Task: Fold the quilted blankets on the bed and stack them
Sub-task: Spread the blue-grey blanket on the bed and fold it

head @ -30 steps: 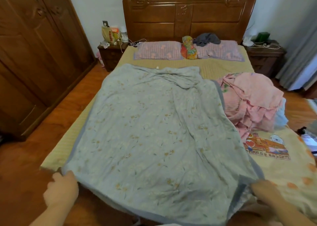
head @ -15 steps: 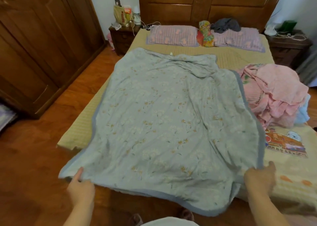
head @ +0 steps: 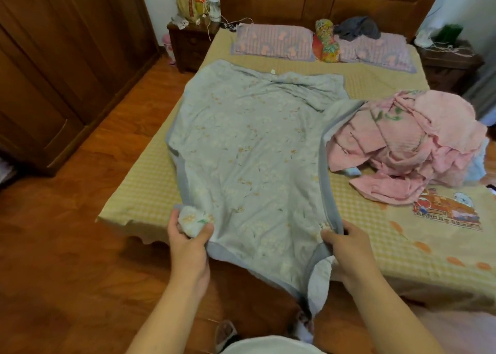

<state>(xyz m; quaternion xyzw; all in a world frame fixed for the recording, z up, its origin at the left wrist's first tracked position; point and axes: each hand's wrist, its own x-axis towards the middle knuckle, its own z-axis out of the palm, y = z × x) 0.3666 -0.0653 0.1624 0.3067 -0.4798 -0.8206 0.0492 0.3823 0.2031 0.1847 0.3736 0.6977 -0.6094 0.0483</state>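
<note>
Head view from the foot of the bed (head: pixel 150 192), early in the first fold. The blue quilted blanket (head: pixel 249 149) lies lengthwise down the mattress, its far end rumpled just short of the pillows (head: pixel 271 42) and its near end drawn over the bed's foot edge, where a tail of it hangs toward the floor. The left hand (head: pixel 189 242) holds a bunched near corner, fingers curled round the wad of cloth; the right hand (head: pixel 346 243) pinches the opposite grey-bordered edge, thumb on top. Both long sides are gathered inward, so the blanket appears narrowed rather than spread flat; whether this counts as a completed lengthwise fold cannot be told, since no clean crease or doubled layer is visible. The pink blanket (head: pixel 418 141) sits in an unfolded heap to the right, its edge touching the blue blanket's border, with a pale blue piece (head: pixel 476 163) partly hidden behind it. No folded blanket and no stack is visible anywhere on the bed. Judged from this, the task stands near its start: the blue blanket remains to be squared and folded down, the pink heap and anything beneath it remain untouched, and stacking has not begun.
</note>
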